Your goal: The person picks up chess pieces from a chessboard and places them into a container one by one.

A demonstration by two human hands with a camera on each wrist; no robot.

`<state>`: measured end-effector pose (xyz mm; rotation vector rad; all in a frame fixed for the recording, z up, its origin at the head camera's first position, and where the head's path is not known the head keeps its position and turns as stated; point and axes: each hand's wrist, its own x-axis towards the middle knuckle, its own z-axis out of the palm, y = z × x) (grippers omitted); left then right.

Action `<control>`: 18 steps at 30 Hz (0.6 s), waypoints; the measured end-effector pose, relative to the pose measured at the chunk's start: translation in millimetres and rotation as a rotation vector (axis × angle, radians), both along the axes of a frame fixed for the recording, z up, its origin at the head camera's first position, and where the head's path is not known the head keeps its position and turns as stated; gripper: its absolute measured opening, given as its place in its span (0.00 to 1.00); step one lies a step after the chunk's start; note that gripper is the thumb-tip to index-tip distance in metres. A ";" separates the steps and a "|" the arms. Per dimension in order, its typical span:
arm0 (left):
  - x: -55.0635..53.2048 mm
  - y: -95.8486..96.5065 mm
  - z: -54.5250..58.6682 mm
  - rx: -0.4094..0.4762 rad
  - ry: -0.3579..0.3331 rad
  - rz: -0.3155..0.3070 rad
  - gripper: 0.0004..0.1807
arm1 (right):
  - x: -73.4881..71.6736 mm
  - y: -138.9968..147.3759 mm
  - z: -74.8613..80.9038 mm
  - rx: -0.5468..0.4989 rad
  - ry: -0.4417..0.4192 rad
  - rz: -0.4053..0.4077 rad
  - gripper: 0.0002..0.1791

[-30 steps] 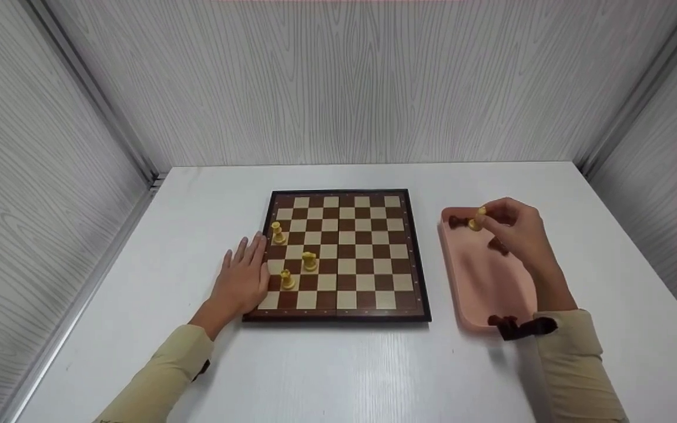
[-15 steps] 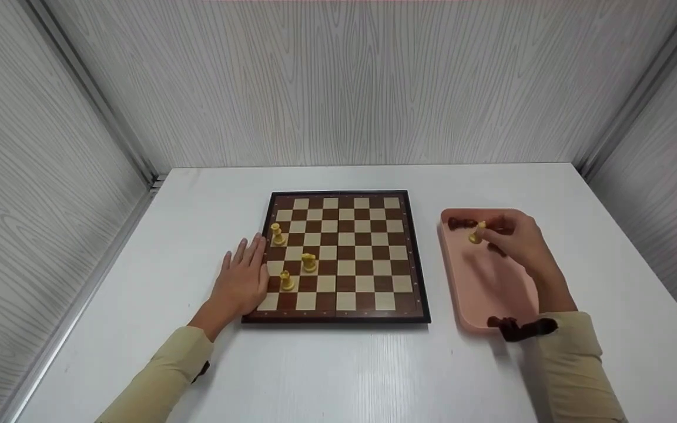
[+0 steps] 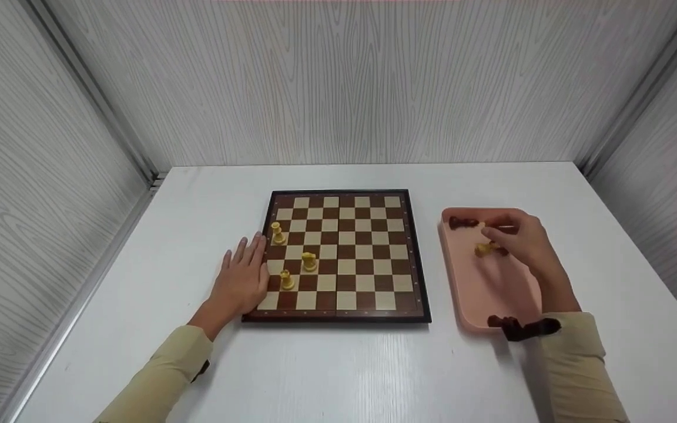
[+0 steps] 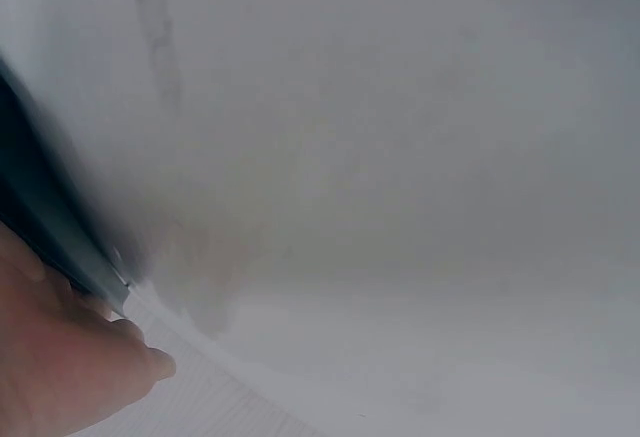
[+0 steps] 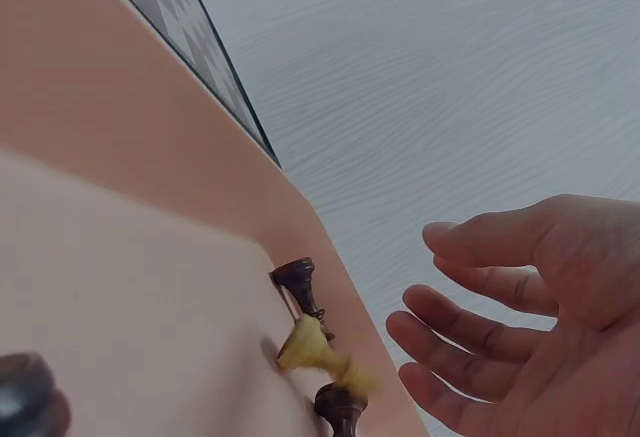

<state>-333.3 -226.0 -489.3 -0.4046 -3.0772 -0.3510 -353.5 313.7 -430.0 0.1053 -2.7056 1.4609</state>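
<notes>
My left hand (image 3: 238, 285) lies with straight fingers along the left edge of the chessboard (image 3: 368, 317). In the left wrist view, part of that hand (image 4: 75, 367) shows against the board's dark side. Over the pink tray (image 3: 473, 294), my right hand (image 3: 518, 238) has its fingers loosely bent. The right wrist view shows nothing between those fingers. Below them in the tray is a yellow chess piece (image 3: 487, 249), tilted and blurred in the right wrist view, close to dark pieces. Three yellow pieces stand on the board's left part, one a knight (image 3: 309, 262).
Dark chess pieces lie in the tray: one at the far-left corner (image 3: 462, 222), others near its front end (image 3: 506, 322), partly hidden by a dark wrist strap. A white table (image 3: 350, 370) bears everything. Grey wood-grain panels (image 3: 338, 82) enclose the back and sides.
My right hand has let go of the yellow chess piece it pinched, which has dropped into the tray. My left hand has not moved.
</notes>
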 end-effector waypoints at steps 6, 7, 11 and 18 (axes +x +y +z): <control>0.2 0.6 1.7 -0.007 -0.003 0.001 0.33 | 1.8 -2.0 4.3 0.017 0.017 0.003 0.21; 0.1 0.6 1.7 -0.006 -0.002 0.002 0.33 | 2.5 -3.0 5.6 0.017 0.021 0.005 0.21; 0.1 0.8 0.9 -0.005 -0.002 0.003 0.33 | 5.4 -8.2 11.5 0.015 0.040 0.019 0.20; 0.6 0.4 -0.5 0.008 0.011 0.003 0.33 | 9.4 -18.2 19.3 -0.006 0.081 0.054 0.19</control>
